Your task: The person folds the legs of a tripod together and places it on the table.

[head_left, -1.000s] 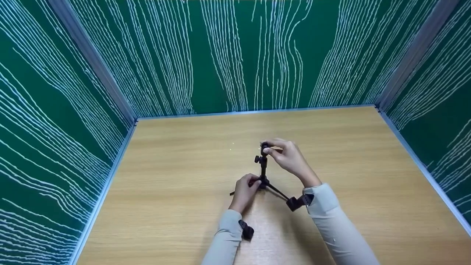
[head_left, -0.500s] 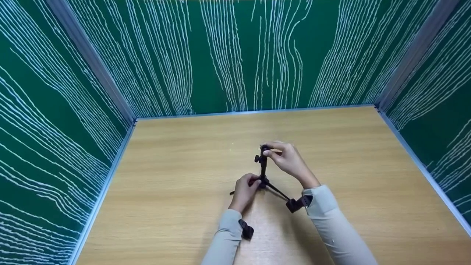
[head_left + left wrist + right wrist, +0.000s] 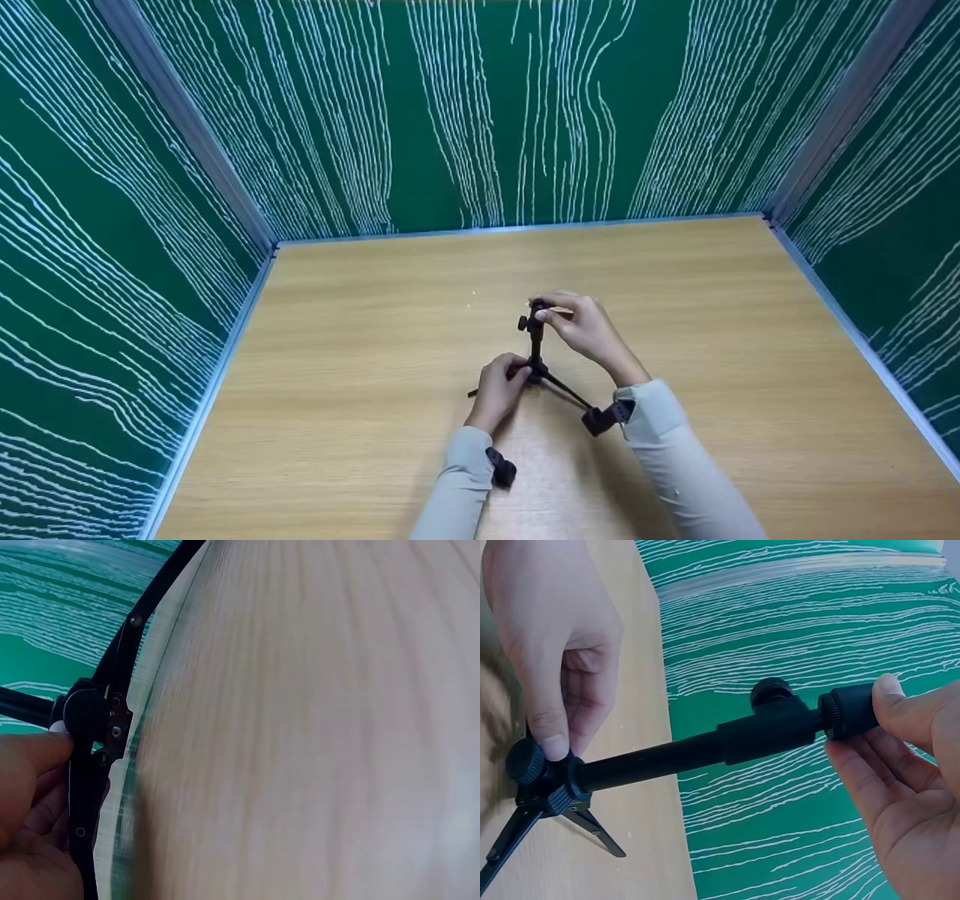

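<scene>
A small black tripod (image 3: pixel 536 346) stands upright on the table with its legs spread. My left hand (image 3: pixel 497 391) grips it low down, around the hub and one leg (image 3: pixel 80 831); the thumb lies against a round knob (image 3: pixel 86 715) there. Up at the top, my right hand (image 3: pixel 590 331) pinches the black cylindrical head (image 3: pixel 853 711) between thumb and fingers. Below that head, a side knob (image 3: pixel 770 693) sticks out from the collar on the centre column (image 3: pixel 652 763). Part of the leg under my left hand is hidden in the head view.
The wooden table (image 3: pixel 360 322) is bounded by green panels (image 3: pixel 442 112) with white wavy lines at the back and both sides. Metal rails (image 3: pixel 259 217) run along the edges. A small black camera (image 3: pixel 501 469) is strapped to my left wrist, another (image 3: pixel 602 418) to my right.
My right hand has sunk slightly toward the table together with the tripod's head, and the upright looks a little shorter. The left hand and the tripod's base have stayed put.
</scene>
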Demonstrator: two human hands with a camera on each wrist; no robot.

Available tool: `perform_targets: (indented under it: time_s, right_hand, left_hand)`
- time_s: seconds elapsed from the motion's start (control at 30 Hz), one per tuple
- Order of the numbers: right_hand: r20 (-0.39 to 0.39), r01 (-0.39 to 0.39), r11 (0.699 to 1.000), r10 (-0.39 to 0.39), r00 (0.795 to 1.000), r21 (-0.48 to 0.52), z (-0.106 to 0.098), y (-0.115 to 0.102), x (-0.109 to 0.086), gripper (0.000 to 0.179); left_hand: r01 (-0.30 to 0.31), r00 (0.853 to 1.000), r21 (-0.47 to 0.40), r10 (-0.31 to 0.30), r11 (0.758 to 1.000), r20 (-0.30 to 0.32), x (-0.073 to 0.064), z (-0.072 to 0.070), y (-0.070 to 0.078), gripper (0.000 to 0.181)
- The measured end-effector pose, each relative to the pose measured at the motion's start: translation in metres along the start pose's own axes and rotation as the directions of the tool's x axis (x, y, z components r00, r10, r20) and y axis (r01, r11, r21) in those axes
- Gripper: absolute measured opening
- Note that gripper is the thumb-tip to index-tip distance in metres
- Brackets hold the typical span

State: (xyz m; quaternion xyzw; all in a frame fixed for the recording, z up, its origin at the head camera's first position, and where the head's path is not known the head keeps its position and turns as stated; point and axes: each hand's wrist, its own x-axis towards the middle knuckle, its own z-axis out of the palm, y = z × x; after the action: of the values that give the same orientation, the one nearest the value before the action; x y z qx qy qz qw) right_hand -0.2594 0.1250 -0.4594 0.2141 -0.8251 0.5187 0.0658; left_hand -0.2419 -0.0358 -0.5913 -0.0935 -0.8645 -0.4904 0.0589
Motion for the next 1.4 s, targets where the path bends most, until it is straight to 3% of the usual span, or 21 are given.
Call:
perform_targets:
  time_s: [0.43,0.6,1.17,1.4]
  right_hand:
    - [0.002,0.003,1.000,-0.003,1.000,0.021,0.0030,0.0049,-0.0024,0.026]
    - [0.003,-0.001,0.999,0.001,1.000,0.047,0.0033,0.0054,-0.0028,0.026]
    - [-0.024,0.022,1.000,-0.022,0.999,-0.011,0.0049,0.0076,-0.0045,0.025]
    - [-0.024,0.022,1.000,-0.023,0.999,-0.020,0.0049,0.0090,-0.0035,0.025]
  left_hand:
    - [-0.077,0.997,0.049,0.077,0.996,0.003,0.0003,-0.0017,0.0006,0.012]
    - [-0.076,0.997,0.042,0.076,0.996,-0.001,-0.0007,-0.0013,0.0003,0.010]
    - [-0.103,0.994,0.089,0.105,0.991,-0.016,-0.0009,0.0020,-0.0002,0.008]
    - [-0.115,0.993,0.151,0.117,0.982,-0.001,-0.0002,0.0001,0.0016,0.010]
